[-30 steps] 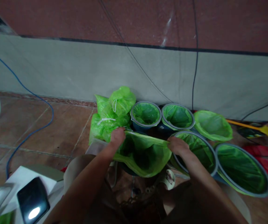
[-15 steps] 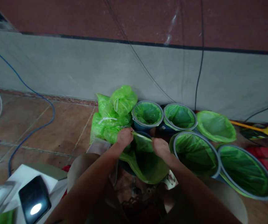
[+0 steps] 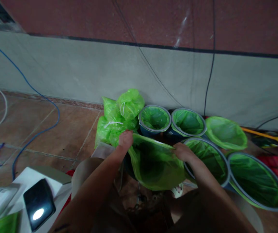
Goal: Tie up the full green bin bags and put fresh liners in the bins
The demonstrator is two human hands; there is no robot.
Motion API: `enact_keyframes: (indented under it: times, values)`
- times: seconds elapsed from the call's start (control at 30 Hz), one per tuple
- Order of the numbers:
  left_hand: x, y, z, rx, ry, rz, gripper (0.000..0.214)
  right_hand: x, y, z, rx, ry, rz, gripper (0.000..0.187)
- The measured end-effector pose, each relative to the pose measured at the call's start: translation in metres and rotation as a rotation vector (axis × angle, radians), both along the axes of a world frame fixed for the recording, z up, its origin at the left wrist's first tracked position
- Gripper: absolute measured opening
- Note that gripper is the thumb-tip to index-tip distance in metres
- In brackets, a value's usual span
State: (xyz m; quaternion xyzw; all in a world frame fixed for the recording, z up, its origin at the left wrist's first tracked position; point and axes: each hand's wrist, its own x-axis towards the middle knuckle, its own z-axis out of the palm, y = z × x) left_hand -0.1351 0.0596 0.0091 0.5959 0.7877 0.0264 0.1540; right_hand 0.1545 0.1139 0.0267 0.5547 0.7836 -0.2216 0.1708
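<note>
Between my knees a green trash bag (image 3: 158, 174) hangs in a dark bin (image 3: 128, 166), its mouth stretched wide. My left hand (image 3: 126, 138) is closed on the bag's far left edge. On the opposite side my right hand (image 3: 183, 152) grips the same rim, and the edge runs taut between them. Most of the bin is hidden by the bag and my arms. Just beyond my left hand sit tied, filled green bags (image 3: 129, 105) in a pile. Close to my right hand stands a lined bin with a grey rim (image 3: 208, 158).
More lined bins stand along the wall: one (image 3: 155, 118), another (image 3: 188, 121), and one at the right (image 3: 257, 181). A green-lined container (image 3: 226, 132) is beside a yellow-handled tool (image 3: 260, 132). At left are a white box (image 3: 32, 181), a phone (image 3: 39, 204) and a blue cable (image 3: 36, 132).
My hands have moved apart, the right one farther to the right. The bag's rim, earlier a short stretch between them, is now pulled wide and its mouth gapes more.
</note>
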Motion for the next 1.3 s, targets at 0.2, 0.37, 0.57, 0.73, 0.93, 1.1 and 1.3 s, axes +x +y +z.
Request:
enact_keyframes:
  times: [0.2,0.37,0.57,0.73,0.93,1.1,1.3]
  values:
    - [0.001,0.0,0.007,0.053,0.012,-0.001,0.033,0.011,-0.005,0.004,-0.066,0.065,-0.001,0.046]
    - [0.015,-0.003,0.011,0.075,-0.022,-0.106,0.028,-0.026,-0.016,0.005,0.1,0.249,-0.027,0.094]
    - [0.033,-0.002,0.014,0.072,-0.044,-0.231,0.027,-0.08,-0.03,0.003,0.188,0.199,0.071,0.049]
    - [0.031,0.0,0.012,0.011,-0.019,-0.225,0.027,-0.081,-0.026,0.01,0.208,0.032,0.002,0.039]
    - [0.011,-0.003,0.005,-0.039,-0.039,-0.113,0.038,-0.049,-0.01,0.018,0.2,-0.001,-0.08,0.035]
    - [-0.008,-0.005,0.005,-0.098,-0.099,-0.16,0.038,-0.026,0.0,0.012,0.069,0.041,-0.058,0.034]
    - [-0.013,0.002,0.007,-0.127,-0.382,-0.249,0.034,-0.03,0.001,0.003,0.148,0.184,-0.106,0.035]
